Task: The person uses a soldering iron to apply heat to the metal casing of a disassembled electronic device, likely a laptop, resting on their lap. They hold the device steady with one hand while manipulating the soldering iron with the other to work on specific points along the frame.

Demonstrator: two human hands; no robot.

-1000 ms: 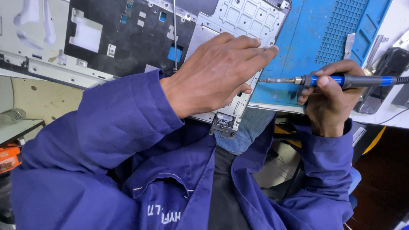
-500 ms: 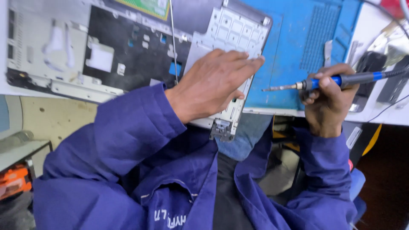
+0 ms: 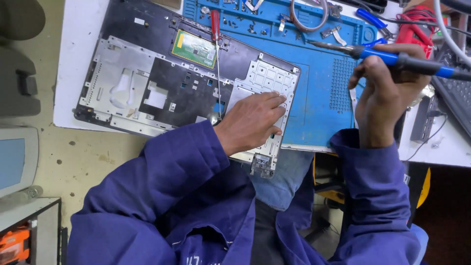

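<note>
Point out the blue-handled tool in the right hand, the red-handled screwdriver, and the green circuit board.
blue-handled tool (image 3: 417, 64), head view, on its handle.
red-handled screwdriver (image 3: 215, 24), head view, on its red grip.
green circuit board (image 3: 194, 48), head view, its middle.

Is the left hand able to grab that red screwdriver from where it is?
Probably yes. The left hand lies flat on the laptop shell, and the red screwdriver rests just above it with nothing between.

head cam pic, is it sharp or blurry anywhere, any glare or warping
Head view: mostly sharp; the left hand on the laptop casing and the right hand gripping the blue-handled tool show crisp edges. Light is even and soft, shadows faint, with only a mild sheen on the silver metal plate. The wide lens bends the blue mat and table edge slightly.
</note>
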